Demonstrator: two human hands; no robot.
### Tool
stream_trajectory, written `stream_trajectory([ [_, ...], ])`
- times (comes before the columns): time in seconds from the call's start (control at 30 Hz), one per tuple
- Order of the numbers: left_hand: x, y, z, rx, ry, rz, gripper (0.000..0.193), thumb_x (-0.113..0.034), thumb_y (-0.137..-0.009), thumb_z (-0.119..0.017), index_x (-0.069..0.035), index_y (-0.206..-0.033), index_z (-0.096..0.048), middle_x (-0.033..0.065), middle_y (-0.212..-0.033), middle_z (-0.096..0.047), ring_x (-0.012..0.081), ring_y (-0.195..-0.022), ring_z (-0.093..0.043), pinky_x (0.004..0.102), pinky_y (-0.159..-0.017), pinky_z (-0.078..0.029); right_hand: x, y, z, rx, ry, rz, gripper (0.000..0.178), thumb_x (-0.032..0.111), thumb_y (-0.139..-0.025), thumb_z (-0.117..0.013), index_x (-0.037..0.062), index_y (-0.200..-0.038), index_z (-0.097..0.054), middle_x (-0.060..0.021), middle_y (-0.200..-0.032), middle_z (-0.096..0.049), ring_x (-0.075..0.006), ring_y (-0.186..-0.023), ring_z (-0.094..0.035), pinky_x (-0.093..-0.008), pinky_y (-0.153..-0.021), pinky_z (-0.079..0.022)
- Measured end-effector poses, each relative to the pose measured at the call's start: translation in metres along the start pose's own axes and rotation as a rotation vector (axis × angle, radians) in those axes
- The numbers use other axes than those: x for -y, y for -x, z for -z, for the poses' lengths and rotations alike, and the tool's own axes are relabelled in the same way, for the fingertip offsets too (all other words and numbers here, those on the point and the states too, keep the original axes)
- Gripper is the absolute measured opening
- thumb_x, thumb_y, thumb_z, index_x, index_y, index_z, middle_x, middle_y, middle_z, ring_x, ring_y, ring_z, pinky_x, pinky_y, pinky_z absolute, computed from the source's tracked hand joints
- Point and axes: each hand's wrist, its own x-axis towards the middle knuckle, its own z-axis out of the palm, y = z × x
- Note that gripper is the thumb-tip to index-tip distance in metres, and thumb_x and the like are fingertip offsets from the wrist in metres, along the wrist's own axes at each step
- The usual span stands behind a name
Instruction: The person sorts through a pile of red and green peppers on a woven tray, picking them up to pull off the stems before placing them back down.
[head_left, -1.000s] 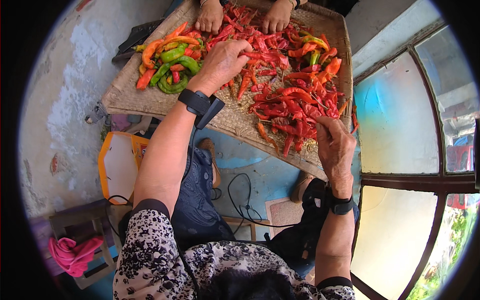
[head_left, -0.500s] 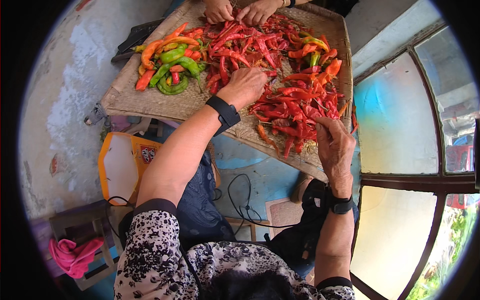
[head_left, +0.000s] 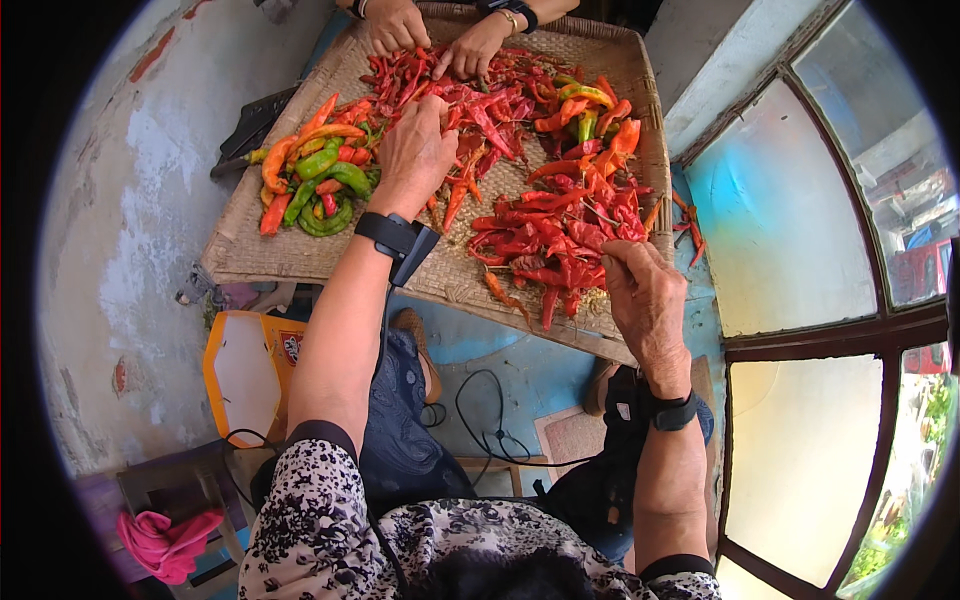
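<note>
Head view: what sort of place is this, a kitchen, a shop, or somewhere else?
Probably a simple home workspace or porch, not a shop. A woven tray of red chillies sits by a worn plastered wall and a big window, over a blue floor.

1. The top is short-sleeved, white with a dense black floral print (head_left: pixel 330 510), each sleeve ending in a black cuff.
2. The left hand (head_left: pixel 412 150) has a black wristband (head_left: pixel 392 236) with a flat black device clipped on at 4 o'clock.
3. The right hand (head_left: pixel 645 300) has a matching black wristband (head_left: pixel 672 412).
4. Dark blue trousers (head_left: pixel 400 440) cover the lap.
</note>
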Motion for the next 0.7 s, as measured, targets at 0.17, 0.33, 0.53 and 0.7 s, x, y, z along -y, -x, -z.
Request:
stream_trajectory([
  [0.17,-0.059,-0.004,-0.026,0.394,0.147,-0.034,0.033,-0.017,-0.091,-0.056,-0.005,-0.122,-0.052,0.0140,-0.113,-0.056,0.0258,-0.101,-0.058,0.0414,-0.089,-0.049,-0.006,0.002,0.003,-0.003,0.000,0.016,0.011,0.001,-0.083,-0.065,0.0029,-0.094,-0.064,-0.0157,-0.079,-0.063,-0.0332,-0.072,-0.064,-0.0392,-0.063,-0.051],
  [0.33,-0.084,0.001,-0.081,0.582,0.344,-0.180,0.058,-0.009,-0.087,-0.051,-0.005,-0.143,-0.035,0.0206,-0.141,-0.043,0.0365,-0.130,-0.041,0.0441,-0.109,-0.035,-0.007,0.003,0.004,-0.004,-0.003,0.011,0.011,0.002,-0.084,-0.065,0.0027,-0.094,-0.063,-0.0150,-0.079,-0.063,-0.0330,-0.074,-0.064,-0.0394,-0.065,-0.052],
  [0.53,-0.096,-0.006,-0.093,0.735,0.412,-0.089,0.060,-0.005,-0.084,-0.053,-0.015,-0.142,-0.040,0.0213,-0.131,-0.053,0.0370,-0.122,-0.050,0.0427,-0.104,-0.039,-0.009,0.002,0.003,-0.007,0.023,-0.022,0.010,0.003,-0.083,-0.065,0.0032,-0.093,-0.063,-0.0141,-0.078,-0.062,-0.0328,-0.076,-0.064,-0.0399,-0.066,-0.051],
  [0.7,-0.100,-0.008,-0.076,0.688,0.394,-0.320,0.037,0.000,-0.081,-0.057,-0.010,-0.117,-0.057,0.0143,-0.114,-0.060,0.0339,-0.110,-0.055,0.0436,-0.094,-0.043,-0.013,0.001,0.003,-0.024,0.017,-0.036,0.008,0.005,-0.084,-0.065,0.0036,-0.091,-0.063,-0.0144,-0.077,-0.061,-0.0328,-0.075,-0.064,-0.0407,-0.066,-0.051],
])
